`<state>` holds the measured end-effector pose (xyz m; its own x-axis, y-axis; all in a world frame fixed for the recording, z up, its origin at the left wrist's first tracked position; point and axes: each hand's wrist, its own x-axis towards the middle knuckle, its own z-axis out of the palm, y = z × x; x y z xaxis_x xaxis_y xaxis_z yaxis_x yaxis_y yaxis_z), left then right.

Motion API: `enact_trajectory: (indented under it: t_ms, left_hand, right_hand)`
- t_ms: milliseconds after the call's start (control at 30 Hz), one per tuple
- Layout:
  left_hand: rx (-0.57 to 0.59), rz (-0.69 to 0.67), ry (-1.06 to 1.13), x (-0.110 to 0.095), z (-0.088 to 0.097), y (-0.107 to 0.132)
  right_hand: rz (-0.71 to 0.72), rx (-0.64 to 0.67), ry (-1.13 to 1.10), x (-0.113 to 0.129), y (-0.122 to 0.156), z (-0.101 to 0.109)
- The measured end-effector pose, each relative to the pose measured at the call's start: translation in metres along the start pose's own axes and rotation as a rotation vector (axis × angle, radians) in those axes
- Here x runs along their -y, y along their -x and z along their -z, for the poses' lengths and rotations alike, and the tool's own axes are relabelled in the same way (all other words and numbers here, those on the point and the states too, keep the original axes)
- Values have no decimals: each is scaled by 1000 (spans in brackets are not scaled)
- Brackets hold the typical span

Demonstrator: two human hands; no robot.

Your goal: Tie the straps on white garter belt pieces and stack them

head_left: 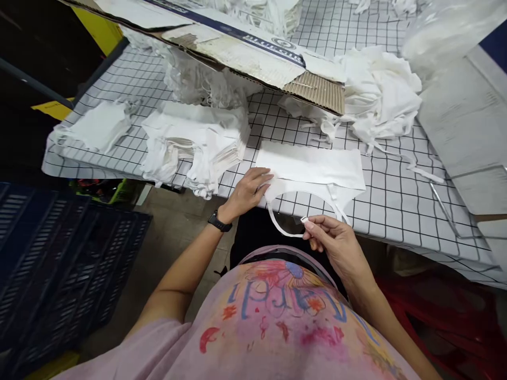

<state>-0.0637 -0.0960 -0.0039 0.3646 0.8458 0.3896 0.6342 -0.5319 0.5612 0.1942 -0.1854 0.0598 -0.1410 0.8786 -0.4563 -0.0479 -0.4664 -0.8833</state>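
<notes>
A white strappy bra top [312,164] lies flat at the table's front edge, its straps towards me. My left hand [249,191] rests on its left side, fingers stretched out and slightly apart. One thin strap [280,226] curves down from that side over the edge to my right hand [330,237]. There, thumb and fingers are closed in a pinch on the strap, and a small pale piece sticks out at the fingertips. A second strap [335,198] lies on the right side of the top and hangs towards my right wrist.
Stacked white tops [202,132] and a smaller pile [97,124] lie to the left. A torn cardboard flap [253,55] reaches across the checked table [396,200]. Heaped white garments [380,89] and a white box [467,121] are right. Dark blue crates [59,274] stand lower left.
</notes>
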Motion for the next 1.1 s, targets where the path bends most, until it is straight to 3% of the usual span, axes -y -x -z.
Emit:
enact_trajectory:
  t_ms: [167, 400, 533, 700, 833, 1100]
  left_hand:
    - [76, -104, -71, 2, 0, -20]
    - [228, -192, -235, 1, -8, -51]
    - [207, -207, -223, 8, -13, -56]
    - [150, -120, -45, 17, -18, -60]
    - [165, -66, -33, 16, -19, -63]
    - [171, -236, -111, 12, -18, -66]
  right_hand:
    - [13, -11, 39, 2, -27, -13]
    - [138, -134, 228, 17, -59, -21]
    - [58, -104, 104, 20, -76, -23]
    - [15, -127, 8, 17, -97, -31]
    - [1, -158, 5, 19, -107, -36]
    - [-31, -183, 63, 21, -119, -39]
